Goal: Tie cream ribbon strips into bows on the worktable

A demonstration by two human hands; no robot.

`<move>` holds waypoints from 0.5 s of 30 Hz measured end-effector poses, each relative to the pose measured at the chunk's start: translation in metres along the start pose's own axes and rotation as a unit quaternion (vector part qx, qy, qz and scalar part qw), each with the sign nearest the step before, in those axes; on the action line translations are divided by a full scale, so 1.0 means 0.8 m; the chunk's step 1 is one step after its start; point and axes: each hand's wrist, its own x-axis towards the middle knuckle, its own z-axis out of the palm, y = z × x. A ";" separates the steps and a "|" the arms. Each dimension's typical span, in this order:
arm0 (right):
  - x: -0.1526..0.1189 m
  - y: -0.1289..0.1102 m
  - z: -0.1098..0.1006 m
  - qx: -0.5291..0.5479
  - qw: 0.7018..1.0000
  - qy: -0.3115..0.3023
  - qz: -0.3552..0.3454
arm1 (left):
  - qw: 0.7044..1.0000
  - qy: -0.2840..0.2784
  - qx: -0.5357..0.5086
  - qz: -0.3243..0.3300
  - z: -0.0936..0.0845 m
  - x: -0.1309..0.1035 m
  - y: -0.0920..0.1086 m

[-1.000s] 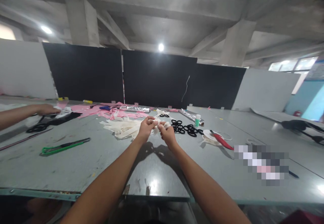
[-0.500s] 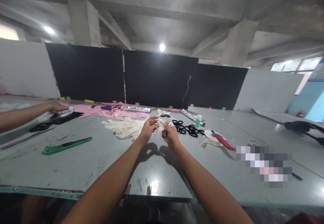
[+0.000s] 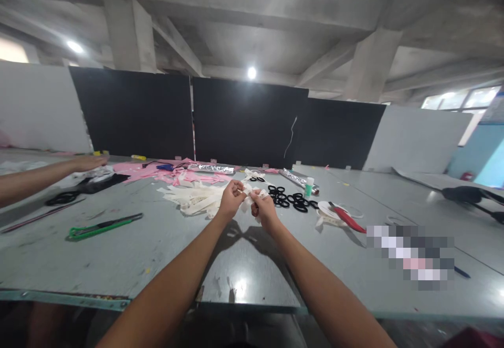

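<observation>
My left hand [image 3: 231, 200] and my right hand [image 3: 263, 207] meet over the middle of the table, thumbs and fingers closed. Pinched between them is a small piece of cream fabric strip [image 3: 246, 189], partly covered by the fingers. To the left of my hands lies a loose pile of cream fabric strips [image 3: 192, 199]. Several black rings [image 3: 300, 203] are heaped just to the right. Behind my hands, a small cream bundle with black rings [image 3: 255, 176] rests on the table.
A green cutter [image 3: 104, 226] lies at left. At right are a glue stick [image 3: 309, 187], a white tape roll [image 3: 328, 212] and a red-handled tool [image 3: 349, 220]. Pink scraps [image 3: 137, 171] and foil-wrapped bars [image 3: 212, 169] lie farther back. A co-worker's hand [image 3: 91, 162] reaches in from the left.
My left fingers have curled in and drawn closer to my right hand around the cream strip. The co-worker's hand at left has lifted slightly and its fingers have moved.
</observation>
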 end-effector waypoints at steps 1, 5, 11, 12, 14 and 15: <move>0.000 -0.001 0.001 0.011 1.000 0.002 -0.002 | 0.999 0.015 0.027 0.022 0.000 -0.001 0.000; 0.000 -0.006 0.001 0.076 0.997 0.012 0.000 | 0.988 0.017 0.130 0.076 0.001 -0.011 0.005; 0.000 -0.014 -0.004 0.090 0.996 -0.001 0.020 | 0.973 -0.042 0.186 0.129 0.002 -0.018 0.012; 0.000 -0.014 -0.004 0.085 0.996 -0.009 0.021 | 0.976 -0.044 0.176 0.121 0.002 -0.017 0.011; 0.000 -0.013 -0.002 0.063 0.998 -0.021 0.021 | 0.989 -0.039 0.122 0.075 0.003 -0.014 0.007; 0.000 -0.013 -0.001 0.042 0.999 -0.022 0.021 | 0.995 -0.034 0.084 0.037 0.003 -0.013 0.004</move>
